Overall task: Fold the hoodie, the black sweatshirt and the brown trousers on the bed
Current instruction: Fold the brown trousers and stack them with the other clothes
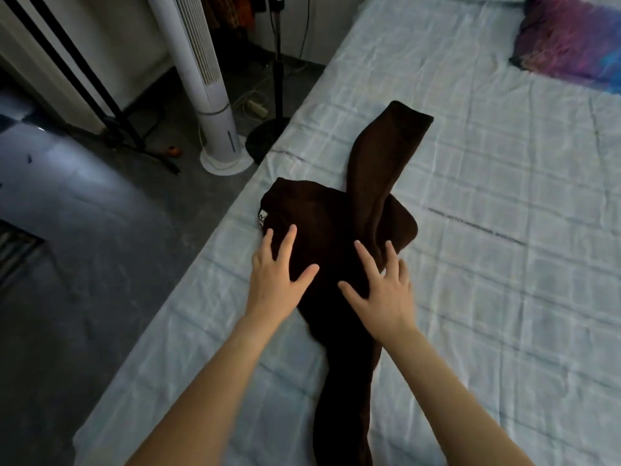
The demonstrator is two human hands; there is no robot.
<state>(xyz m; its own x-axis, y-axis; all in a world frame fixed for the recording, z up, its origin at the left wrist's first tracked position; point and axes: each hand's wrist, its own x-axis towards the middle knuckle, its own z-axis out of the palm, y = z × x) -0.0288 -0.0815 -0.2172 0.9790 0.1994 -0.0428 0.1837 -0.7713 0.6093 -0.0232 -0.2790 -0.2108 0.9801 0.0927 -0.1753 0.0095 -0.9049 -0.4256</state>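
Observation:
The brown trousers (322, 213) lie near the left edge of the bed (487, 230). Their waist part, with a small white label, is bunched at the left. One leg runs up and away toward the far right, and the other trails down toward me. My left hand (275, 274) lies flat on the waist part with fingers spread. My right hand (383, 290) lies flat beside it, fingers spread, where the legs meet. Neither hand grips the cloth. No hoodie or black sweatshirt is in view.
The bed has a pale blue checked sheet. A purple and blue pillow (571, 38) lies at the far right. On the dark floor to the left stand a white tower fan (208, 95), a black stand base (268, 136) and tripod legs (111, 112).

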